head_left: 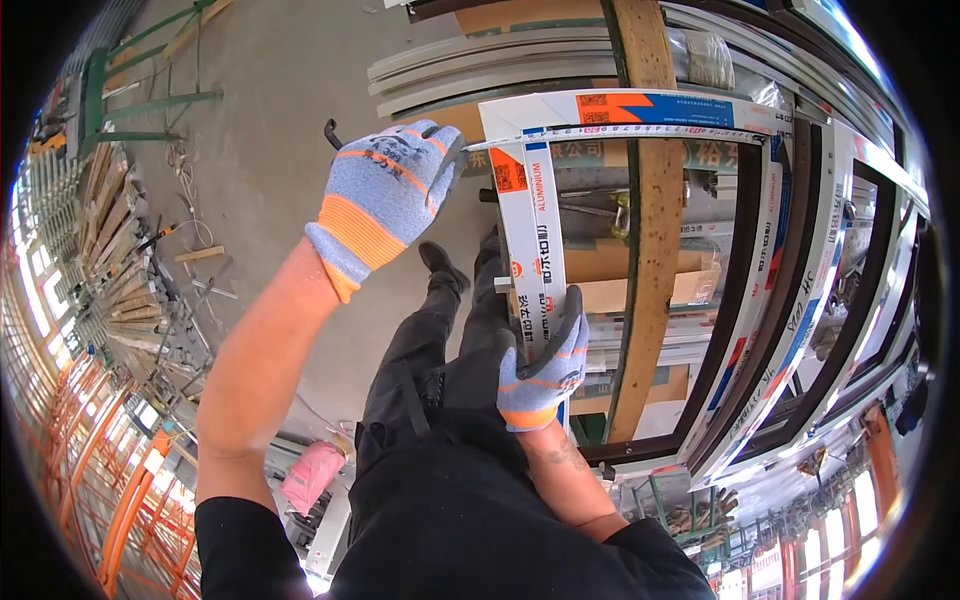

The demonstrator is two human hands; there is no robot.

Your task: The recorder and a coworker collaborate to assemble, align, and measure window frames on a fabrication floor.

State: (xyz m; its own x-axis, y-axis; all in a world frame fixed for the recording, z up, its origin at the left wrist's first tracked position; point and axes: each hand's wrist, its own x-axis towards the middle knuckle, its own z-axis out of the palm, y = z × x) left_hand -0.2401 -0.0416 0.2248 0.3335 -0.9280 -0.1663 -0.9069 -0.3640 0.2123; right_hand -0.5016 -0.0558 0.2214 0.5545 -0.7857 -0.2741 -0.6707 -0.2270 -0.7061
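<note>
My left hand (385, 185), in a grey-and-orange work glove, is closed around a tape measure; the glove hides its case, and a black strap-like piece sticks out beyond the knuckles. The pale tape blade (640, 131) runs rightward from this hand along the far bar of a metal window frame (690, 108). My right hand (545, 375), gloved alike, wraps round the frame's left bar (540, 235), its thumb on one side and fingers on the other. White protective film with blue and orange print covers both bars.
A wooden beam (650, 270) passes under the frame. More dark-edged frames (800, 300) stand at right, and long profiles (500, 65) lie at the far side. Left are a green metal stand (100, 100), piled offcuts (125, 260) and orange racks (130, 510). A pink bag (312, 478) lies near my left arm.
</note>
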